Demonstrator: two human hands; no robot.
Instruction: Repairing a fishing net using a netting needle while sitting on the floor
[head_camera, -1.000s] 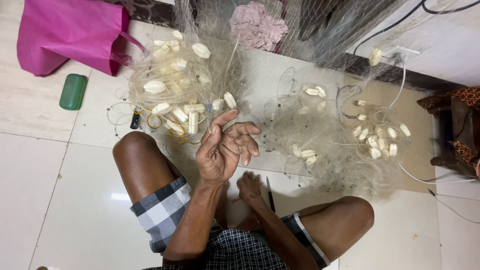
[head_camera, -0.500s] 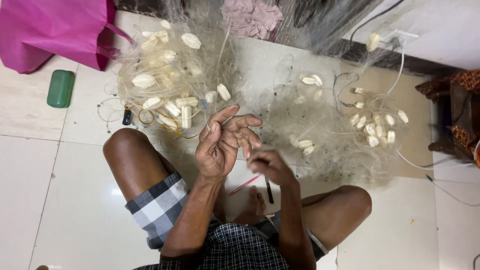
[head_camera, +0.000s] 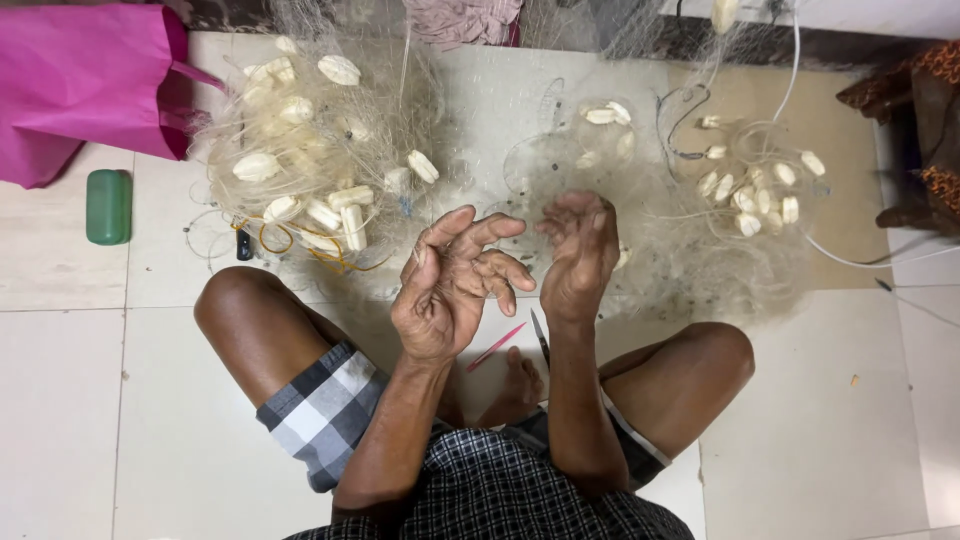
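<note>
Fingers (head_camera: 497, 270) of the left hand (head_camera: 450, 290) curl loosely apart at frame centre, those of the right hand (head_camera: 578, 255) bunch together beside it, whether pinching a strand I cannot tell, over the fine fishing net (head_camera: 640, 240) with white floats (head_camera: 340, 205) heaped across the upper frame.

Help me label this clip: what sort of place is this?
Probably a home floor used for net work: pale floor tiles, heaps of fishing net with white floats, a pink bag.
</note>
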